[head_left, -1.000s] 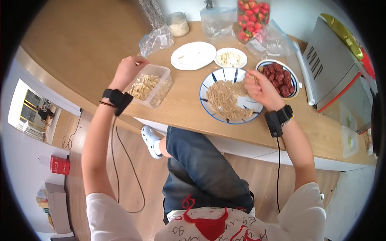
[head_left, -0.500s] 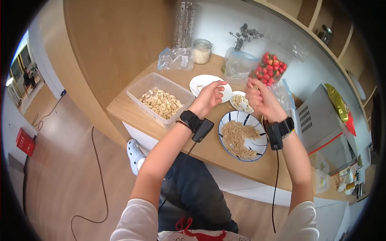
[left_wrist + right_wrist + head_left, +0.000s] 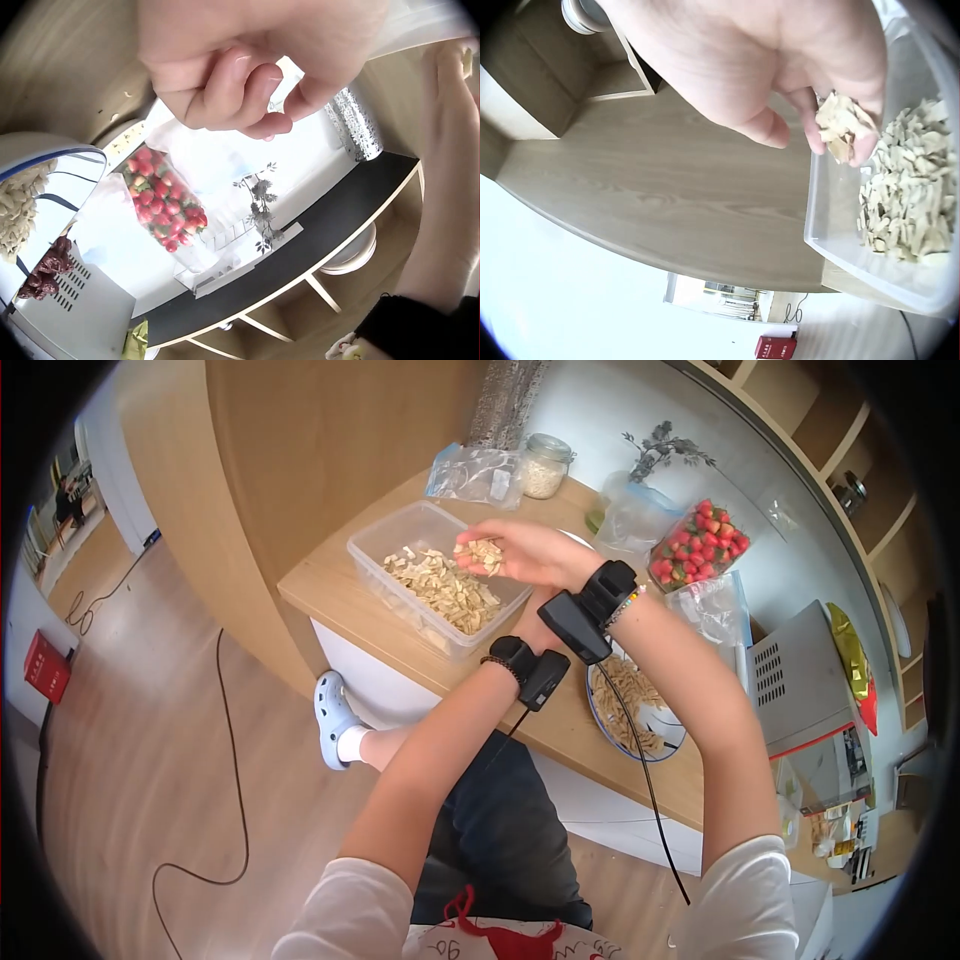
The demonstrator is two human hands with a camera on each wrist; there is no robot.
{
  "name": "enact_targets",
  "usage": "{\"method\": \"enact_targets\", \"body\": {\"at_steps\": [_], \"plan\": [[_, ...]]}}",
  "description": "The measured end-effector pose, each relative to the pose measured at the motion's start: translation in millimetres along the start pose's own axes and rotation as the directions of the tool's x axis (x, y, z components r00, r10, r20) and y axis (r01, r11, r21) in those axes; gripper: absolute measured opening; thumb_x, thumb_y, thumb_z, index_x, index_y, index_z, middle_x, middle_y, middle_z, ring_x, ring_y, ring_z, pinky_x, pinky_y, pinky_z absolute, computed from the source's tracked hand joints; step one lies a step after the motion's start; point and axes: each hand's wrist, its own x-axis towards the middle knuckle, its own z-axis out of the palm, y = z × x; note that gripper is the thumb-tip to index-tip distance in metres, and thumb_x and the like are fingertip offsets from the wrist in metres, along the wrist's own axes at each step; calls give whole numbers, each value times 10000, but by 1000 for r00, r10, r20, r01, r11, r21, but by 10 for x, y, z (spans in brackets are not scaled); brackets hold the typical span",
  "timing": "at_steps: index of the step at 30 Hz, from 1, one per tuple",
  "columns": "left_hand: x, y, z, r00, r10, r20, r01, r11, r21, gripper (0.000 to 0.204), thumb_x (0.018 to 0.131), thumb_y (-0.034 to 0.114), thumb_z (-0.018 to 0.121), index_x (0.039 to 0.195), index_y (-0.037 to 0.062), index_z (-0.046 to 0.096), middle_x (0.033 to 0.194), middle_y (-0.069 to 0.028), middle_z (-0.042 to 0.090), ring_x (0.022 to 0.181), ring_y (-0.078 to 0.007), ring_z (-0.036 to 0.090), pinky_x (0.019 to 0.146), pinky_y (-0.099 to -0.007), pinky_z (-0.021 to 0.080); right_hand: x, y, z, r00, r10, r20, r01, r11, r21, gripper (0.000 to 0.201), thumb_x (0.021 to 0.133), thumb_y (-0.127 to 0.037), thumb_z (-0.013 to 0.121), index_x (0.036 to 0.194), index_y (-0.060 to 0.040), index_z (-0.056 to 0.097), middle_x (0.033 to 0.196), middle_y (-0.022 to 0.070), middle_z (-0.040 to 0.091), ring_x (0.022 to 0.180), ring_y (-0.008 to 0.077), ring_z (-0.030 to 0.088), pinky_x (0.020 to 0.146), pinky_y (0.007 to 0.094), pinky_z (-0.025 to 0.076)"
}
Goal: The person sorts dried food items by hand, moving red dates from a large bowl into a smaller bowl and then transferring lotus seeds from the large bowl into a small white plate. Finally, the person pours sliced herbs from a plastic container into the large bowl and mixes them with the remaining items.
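My right hand (image 3: 535,552) is palm up over the clear plastic box (image 3: 365,553), cupping a small heap of pale dried slices (image 3: 484,554) in its bent fingers. More of these slices (image 3: 911,187) cover the bottom of the box. My left hand (image 3: 247,67) has loosely curled fingers with nothing visible in them; in the head view the right wrist mostly hides it. Near my forearms stands a blue-and-white plate (image 3: 592,705) of slender, light brown dried pieces (image 3: 625,695), partly covered by the right arm.
At the back are a jar (image 3: 545,465), a crumpled plastic bag (image 3: 475,475) and a bag of strawberries (image 3: 700,545). A grey appliance (image 3: 790,680) stands to the right. Dark red dates (image 3: 49,270) show beside the plate in the left wrist view. A wooden panel (image 3: 330,430) bounds the left.
The right hand has swung left from above the plate to the box, crossing over the left, and has turned palm up with slices showing. The left hand came right from the box. The head view turned.
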Motion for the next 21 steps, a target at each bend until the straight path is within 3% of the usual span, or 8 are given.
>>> {"method": "enact_targets", "body": {"at_steps": [2,4,8,11,12,15,19,21], "plan": [[80,-102,9,998,-58,-11,53,963,-263,330,966,329,385,1127,73,517,992,-18,602,901,-148,604,774,-296,506,30,-23,-40,1000,-7,-13,7,1000,-15,229,940,-224,480,996,-15,554,1028,90,569,930,162,562,880,283,446],[88,-65,16,902,-419,106,309,453,-836,305,964,314,378,1078,84,544,998,-4,605,925,-140,597,793,-299,495,36,-6,-99,997,-16,-80,10,997,-70,285,945,-274,473,1058,-26,555,1100,75,559,1009,153,530,918,295,411],[96,25,70,888,-455,75,363,590,-721,286,944,350,410,1025,110,542,947,4,594,881,-139,591,800,-324,481,-82,-97,-92,990,-72,-125,50,984,-171,389,948,-359,456,1158,-44,543,1190,49,542,1156,146,453,975,299,355],[68,197,117,832,-535,144,448,496,-744,223,930,332,446,997,141,540,860,16,552,740,-107,546,664,-258,464,-423,-212,-73,977,-187,-99,166,967,-192,411,965,-336,420,1200,-12,513,1223,81,540,1132,133,480,961,265,377],[61,167,56,854,-480,202,429,428,-796,195,906,273,492,824,100,534,724,26,516,593,-64,459,474,-201,348,-563,-248,-115,972,-191,-136,166,970,-178,383,967,-313,425,1184,-13,522,1177,92,572,1079,145,526,923,273,410],[77,-12,34,873,-440,210,375,331,-866,179,902,254,508,809,101,512,658,40,430,526,-57,385,434,-196,291,-1154,-267,-449,975,-158,-154,88,920,-382,347,968,-279,432,1157,-5,533,1080,94,618,989,165,580,875,290,449],[109,102,11,841,-428,330,476,298,-827,196,913,226,510,1029,69,513,643,51,388,501,-52,330,416,-195,250,-1876,123,-865,962,85,-260,-273,285,-919,287,892,-259,548,1015,-6,605,950,68,651,890,174,607,814,286,454],[116,126,-3,842,-425,332,484,325,-813,193,916,221,507,1030,65,511,638,48,375,499,-53,315,412,-193,239,-2180,350,-924,911,268,-312,-371,211,-904,278,828,-247,628,965,-7,607,915,82,645,875,177,598,787,291,450]]}}
